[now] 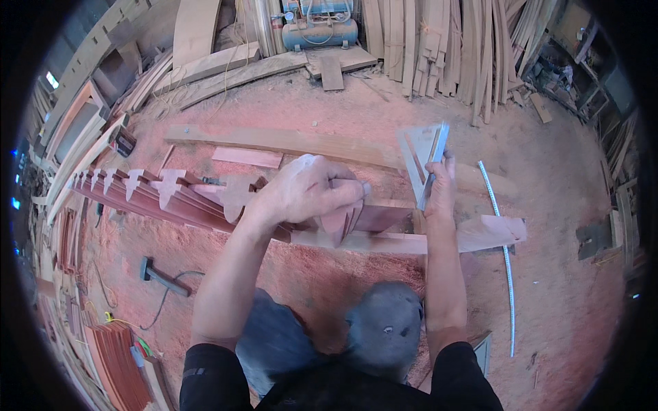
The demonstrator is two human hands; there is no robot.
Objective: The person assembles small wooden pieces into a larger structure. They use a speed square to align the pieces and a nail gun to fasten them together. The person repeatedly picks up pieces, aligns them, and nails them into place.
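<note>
My right hand [442,185] grips a silver metal triangle square [419,161] by its thick edge, holding it upright above the work. My left hand [308,192] is closed, its fingers curled just over the pointed ends of some reddish wooden pieces [339,222]. Whatever lies between those fingertips is too small to make out. Below both hands a long pale reddish board [394,242] runs to the right. Left of my hand stretches a row of reddish boards with notched, shaped ends [177,188], set side by side.
A long plank [274,139] lies beyond the work, with a short pink board [247,157] beside it. A white measuring strip [504,253] curves across the dusty floor at right. A dark hammer-shaped tool [163,277] lies at left. An air compressor [319,31] and leaning boards [432,44] stand behind.
</note>
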